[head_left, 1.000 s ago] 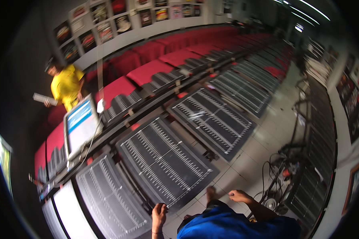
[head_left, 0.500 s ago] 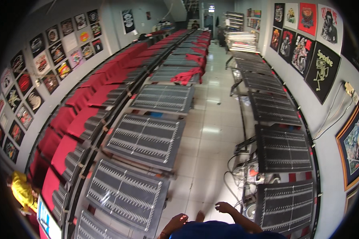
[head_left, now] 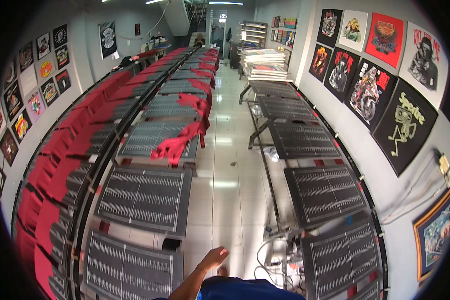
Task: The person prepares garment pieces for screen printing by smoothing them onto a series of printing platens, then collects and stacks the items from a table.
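Note:
My left hand hangs in front of my body over the tiled floor, its fingers loosely bent and nothing visible in it. Nearest to it is a dark printing board marked with white ruler-like lines, on the row to the left; the hand does not touch it. A small black block sits at that board's far right corner. My right hand is out of view. Farther up the same row, red fabric pieces hang over the boards' aisle-side edges.
A tiled aisle runs between the board rows. Cables and equipment lie low on the right, beside more boards. Red fabric covers the far-left row. Framed screens are stacked ahead; shirt prints line the walls.
I have moved forward along the aisle, and the red fabric is nearer. My left hand has swung forward; my right hand has left the view.

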{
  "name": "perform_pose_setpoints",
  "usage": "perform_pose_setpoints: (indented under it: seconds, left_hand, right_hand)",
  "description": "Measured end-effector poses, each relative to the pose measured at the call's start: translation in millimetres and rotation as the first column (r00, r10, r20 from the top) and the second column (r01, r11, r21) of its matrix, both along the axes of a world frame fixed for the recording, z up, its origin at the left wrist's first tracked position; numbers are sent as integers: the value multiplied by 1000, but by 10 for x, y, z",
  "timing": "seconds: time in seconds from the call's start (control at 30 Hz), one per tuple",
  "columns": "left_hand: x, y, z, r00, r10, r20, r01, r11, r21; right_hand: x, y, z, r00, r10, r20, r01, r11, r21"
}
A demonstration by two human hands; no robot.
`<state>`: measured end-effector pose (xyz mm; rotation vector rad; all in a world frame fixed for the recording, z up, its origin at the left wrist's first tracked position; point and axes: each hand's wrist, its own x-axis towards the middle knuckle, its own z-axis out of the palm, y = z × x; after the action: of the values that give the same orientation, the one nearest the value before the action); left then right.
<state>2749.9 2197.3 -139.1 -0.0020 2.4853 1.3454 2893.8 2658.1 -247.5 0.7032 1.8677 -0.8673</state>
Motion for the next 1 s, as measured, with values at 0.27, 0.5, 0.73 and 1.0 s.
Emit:
perform_pose_setpoints:
  seconds: [0.27, 0.5, 0.73, 1.0]
  left_hand:
    - [-3922, -325, 21, 974, -185, -129, 178, 982, -62]
    - [-5214, -1078, -415, 957, -8, 290, -39, 987, 157]
    - [-7116, -2320, -934, 817, 379, 434, -510, 827, 237]
    - [-11620, -2712, -117, 996, 85, 2, -84, 984, 157]
  right_hand:
    - [-2455, -757, -143, 974, -194, 121, 198, 980, -24]
    - [-6571, -1513, -1017, 994, 18, -106, -30, 993, -112]
    - [-11688, -3093, 160, 785, -115, -609, -109, 942, -319]
    - [-13137, -2953, -866, 945, 150, -291, -193, 973, -125]
